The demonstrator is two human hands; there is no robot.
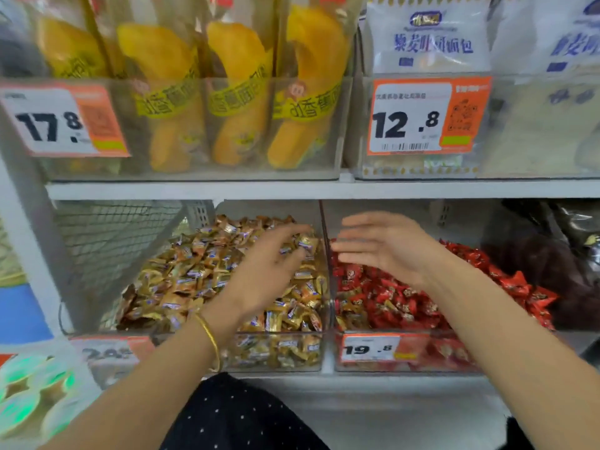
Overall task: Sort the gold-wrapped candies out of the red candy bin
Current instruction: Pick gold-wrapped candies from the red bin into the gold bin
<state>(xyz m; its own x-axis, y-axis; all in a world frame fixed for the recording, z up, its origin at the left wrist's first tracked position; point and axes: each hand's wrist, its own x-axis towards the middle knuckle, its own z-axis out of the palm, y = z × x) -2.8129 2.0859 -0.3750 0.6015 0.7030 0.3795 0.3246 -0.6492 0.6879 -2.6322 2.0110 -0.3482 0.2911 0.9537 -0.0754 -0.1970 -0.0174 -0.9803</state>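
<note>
Two clear bins stand side by side on the lower shelf. The left bin (pixel 272 352) is heaped with gold-wrapped candies (pixel 194 274). The red candy bin (pixel 431 354) on the right holds red-wrapped candies (pixel 389 300), with a few gold candies (pixel 349 311) mixed in at its front left. My left hand (pixel 269 271), a gold bangle on its wrist, hovers over the gold pile with a gold candy (pixel 306 243) between thumb and fingertips. My right hand (pixel 383 245) is open above the red candies, palm facing the clear divider (pixel 326 254).
Price tags are fixed to the bin fronts, one reading 19.8 (pixel 370 349). A shelf board (pixel 292 190) hangs low above the bins, carrying banana-shaped snack packs (pixel 240 92) and white bread bags (pixel 431 37). Dark packets (pixel 558 254) lie right of the red bin. A wire mesh panel (pixel 110 241) is on the left.
</note>
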